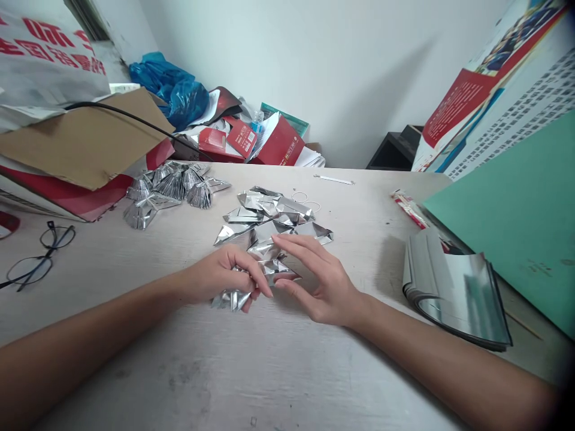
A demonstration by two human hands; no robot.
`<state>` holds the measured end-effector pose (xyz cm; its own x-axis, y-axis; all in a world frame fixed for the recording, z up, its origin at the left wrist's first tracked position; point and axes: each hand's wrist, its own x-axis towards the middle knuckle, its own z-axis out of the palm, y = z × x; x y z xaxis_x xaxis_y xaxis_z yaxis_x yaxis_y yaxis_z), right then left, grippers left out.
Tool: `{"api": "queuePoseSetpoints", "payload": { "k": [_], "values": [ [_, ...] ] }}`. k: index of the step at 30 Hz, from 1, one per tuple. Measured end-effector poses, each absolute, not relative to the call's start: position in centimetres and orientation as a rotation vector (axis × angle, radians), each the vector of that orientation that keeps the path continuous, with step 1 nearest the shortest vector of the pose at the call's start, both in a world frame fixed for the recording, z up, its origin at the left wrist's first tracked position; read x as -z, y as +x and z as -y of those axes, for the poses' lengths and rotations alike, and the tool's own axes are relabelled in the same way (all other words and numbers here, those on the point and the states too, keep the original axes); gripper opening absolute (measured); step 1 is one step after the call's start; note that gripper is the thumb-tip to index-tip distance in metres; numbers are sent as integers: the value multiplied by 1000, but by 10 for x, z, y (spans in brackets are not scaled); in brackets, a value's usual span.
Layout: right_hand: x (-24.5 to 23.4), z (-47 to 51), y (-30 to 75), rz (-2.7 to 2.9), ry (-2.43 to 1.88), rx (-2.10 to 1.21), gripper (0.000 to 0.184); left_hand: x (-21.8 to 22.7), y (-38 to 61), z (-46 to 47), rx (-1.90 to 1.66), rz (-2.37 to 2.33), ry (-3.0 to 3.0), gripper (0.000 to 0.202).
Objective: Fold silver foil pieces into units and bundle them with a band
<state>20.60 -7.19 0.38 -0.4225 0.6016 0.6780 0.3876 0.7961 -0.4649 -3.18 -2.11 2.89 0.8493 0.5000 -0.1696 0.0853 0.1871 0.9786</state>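
My left hand is closed, its fingers curled round a small pleated piece of silver foil that shows below the palm. Just to the right, my right hand is open, with fingers stretched out and the thumb apart. Its fingertips are beside or against the nearest pieces of a heap of folded silver foil; I cannot tell whether they touch. Several fanned-out silver foil shapes stand together at the back left of the white table.
Eyeglasses lie at the left, in front of a cardboard box. A stack of shiny silver sheets sits at the right by a green board. White rings lie behind the heap. A blue plastic bag rests at the back.
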Motion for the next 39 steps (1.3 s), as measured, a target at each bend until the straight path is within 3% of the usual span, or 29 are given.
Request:
{"api": "queuePoseSetpoints", "payload": {
  "k": [4, 11, 20, 25, 28, 33, 39],
  "values": [
    [-5, 70, 207, 2095, -709, -253, 79, -29, -35, 18, -272, -522, 1252, 27],
    [-6, 74, 202, 1971, -758, -335, 40, -34, -38, 15, -108, -485, 1371, 21],
    [7, 76, 197, 2118, -691, -233, 48, -40, -32, 24, -51, -521, 1633, 39],
    [2, 76, 199, 2146, -797, -138, 46, -33, -29, 30, -197, -657, 1602, 35],
    [-4, 70, 205, 1948, -1098, -91, 38, -31, -27, 30, -407, -777, 1583, 31],
    [-4, 48, 216, 1508, -1663, -358, 39, -34, -26, 25, -604, -1047, 1597, 30],
    [1, 43, 218, 1453, -1629, -587, 29, -41, -26, 23, -460, -1227, 1642, 30]
  ]
}}
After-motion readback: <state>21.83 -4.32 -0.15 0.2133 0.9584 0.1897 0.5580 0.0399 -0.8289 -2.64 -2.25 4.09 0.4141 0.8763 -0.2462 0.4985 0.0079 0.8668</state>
